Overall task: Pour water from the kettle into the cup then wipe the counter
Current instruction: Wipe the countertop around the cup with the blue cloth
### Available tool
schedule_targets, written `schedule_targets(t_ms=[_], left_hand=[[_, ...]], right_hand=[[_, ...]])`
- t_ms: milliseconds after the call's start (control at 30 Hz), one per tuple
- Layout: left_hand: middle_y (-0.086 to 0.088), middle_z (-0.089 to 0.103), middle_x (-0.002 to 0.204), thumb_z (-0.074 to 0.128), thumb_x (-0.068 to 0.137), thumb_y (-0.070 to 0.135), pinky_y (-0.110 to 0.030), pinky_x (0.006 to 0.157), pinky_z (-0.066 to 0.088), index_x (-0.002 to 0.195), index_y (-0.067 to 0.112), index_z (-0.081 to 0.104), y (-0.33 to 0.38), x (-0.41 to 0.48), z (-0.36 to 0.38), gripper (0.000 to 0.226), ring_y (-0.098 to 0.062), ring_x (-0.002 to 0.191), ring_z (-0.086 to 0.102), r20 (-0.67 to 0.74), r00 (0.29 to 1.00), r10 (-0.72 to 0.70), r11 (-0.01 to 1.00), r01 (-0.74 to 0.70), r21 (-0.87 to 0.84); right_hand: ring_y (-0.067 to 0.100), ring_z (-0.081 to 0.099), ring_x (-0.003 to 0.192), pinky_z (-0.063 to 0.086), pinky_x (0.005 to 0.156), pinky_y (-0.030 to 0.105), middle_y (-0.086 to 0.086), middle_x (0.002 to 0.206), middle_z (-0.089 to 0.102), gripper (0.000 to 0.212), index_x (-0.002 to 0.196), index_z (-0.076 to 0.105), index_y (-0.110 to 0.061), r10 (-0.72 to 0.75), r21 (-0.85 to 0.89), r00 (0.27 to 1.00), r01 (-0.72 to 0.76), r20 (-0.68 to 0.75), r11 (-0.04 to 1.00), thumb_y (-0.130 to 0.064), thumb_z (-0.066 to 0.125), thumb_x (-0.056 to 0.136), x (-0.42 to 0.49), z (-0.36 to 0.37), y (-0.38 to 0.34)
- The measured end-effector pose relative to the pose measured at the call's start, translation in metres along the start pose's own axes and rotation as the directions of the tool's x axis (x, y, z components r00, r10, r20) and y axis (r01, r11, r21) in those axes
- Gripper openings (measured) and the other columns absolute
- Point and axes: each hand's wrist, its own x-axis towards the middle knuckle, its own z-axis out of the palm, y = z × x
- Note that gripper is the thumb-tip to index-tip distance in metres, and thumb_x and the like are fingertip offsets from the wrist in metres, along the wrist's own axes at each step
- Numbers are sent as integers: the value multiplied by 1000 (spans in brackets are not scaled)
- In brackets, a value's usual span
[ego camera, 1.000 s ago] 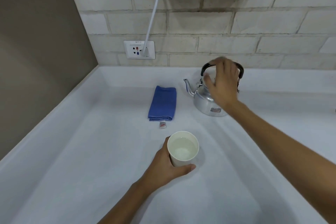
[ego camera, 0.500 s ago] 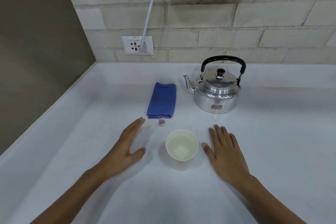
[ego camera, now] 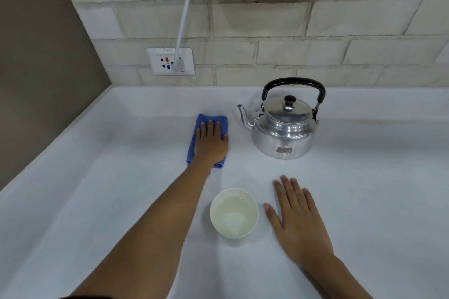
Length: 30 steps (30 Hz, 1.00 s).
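Observation:
A shiny metal kettle with a black handle stands upright on the white counter, lid on, spout pointing left. A pale paper cup with water in it stands nearer to me. A folded blue cloth lies left of the kettle. My left hand rests flat on top of the cloth, fingers extended, covering most of it. My right hand lies flat on the counter just right of the cup, fingers spread, holding nothing.
A brick wall runs along the back with a wall socket and a white cable plugged in. A brown side wall closes off the left. Something grey hangs above at the top edge.
My right hand left the kettle handle and came down beside the cup. My left hand let go of the cup and reached forward onto the blue cloth.

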Motion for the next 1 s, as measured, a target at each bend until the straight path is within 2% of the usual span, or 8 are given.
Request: schedule_targets(t_ms=[200, 367, 433, 533, 667, 733, 833, 1000], left_hand=[[-9, 6, 158, 17, 103, 26, -36, 117, 2, 147, 7, 4, 4, -36, 2, 50, -27, 145, 2, 52, 975, 217, 975, -219, 41], [18, -3, 153, 15, 102, 35, -11, 110, -12, 145, 32, 2, -40, -107, 2, 46, -1, 141, -12, 82, 796, 600, 797, -585, -147], [25, -5, 152, 9, 98, 45, -9, 110, -13, 142, 42, -4, -61, -120, -8, 46, 4, 139, -16, 132, 734, 666, 745, -652, -139], [20, -5, 153, 14, 100, 39, -11, 110, -14, 144, 37, 1, -67, -105, -17, 46, -2, 142, -14, 131, 743, 657, 753, -656, -55], [0, 3, 158, 19, 103, 25, -28, 117, -1, 148, 20, 6, -33, -76, -14, 47, -19, 145, -3, 70, 897, 436, 897, -439, 50], [-1, 5, 159, 19, 103, 23, -33, 118, 1, 148, 19, 6, -17, -76, -14, 47, -22, 145, -3, 81, 923, 376, 924, -380, 39], [6, 2, 158, 24, 103, 25, -30, 117, -2, 148, 23, 5, -18, -103, -14, 48, -19, 145, -7, 137, 886, 443, 896, -444, -26], [35, -9, 143, 27, 102, 33, -4, 106, -13, 139, 45, -4, -67, -177, -16, 50, 14, 132, -22, 81, 791, 606, 792, -590, -159]], right_hand=[[12, -8, 141, -7, 115, 31, 0, 157, 3, 75, 145, 5, -19, -6, -6, 1000, 6, 17, 1000, -57, -5, 81, -1, -2, -1], [11, -10, 141, -8, 115, 31, -1, 156, 0, 76, 145, 2, -20, -16, 0, 999, 16, 31, 1000, -57, -7, 80, -2, -3, 0], [9, -13, 139, -8, 114, 31, -1, 156, -1, 75, 145, 1, -19, -14, 0, 999, 14, 30, 1000, -57, -7, 80, -1, -2, -1], [11, -9, 140, -8, 114, 31, 1, 156, 2, 70, 145, 3, -18, -9, 1, 1000, 9, 18, 1000, -55, 1, 86, 0, -1, -1], [17, 1, 143, -1, 116, 34, 3, 156, 9, 64, 145, 10, -17, -10, 7, 1000, 10, -2, 1000, -52, 10, 92, 0, 0, -1], [17, 1, 143, 0, 117, 34, 3, 157, 8, 61, 145, 10, -17, -14, 13, 1000, 14, 12, 1000, -49, 17, 94, 1, -1, 0], [17, 2, 143, 1, 117, 34, 3, 157, 9, 60, 145, 11, -18, -31, 1, 999, 31, 21, 1000, -46, 22, 94, 1, -2, 2], [18, 3, 143, 1, 117, 34, 2, 156, 9, 59, 145, 11, -18, -37, 6, 999, 37, 18, 999, -45, 23, 95, -1, -1, 3]])
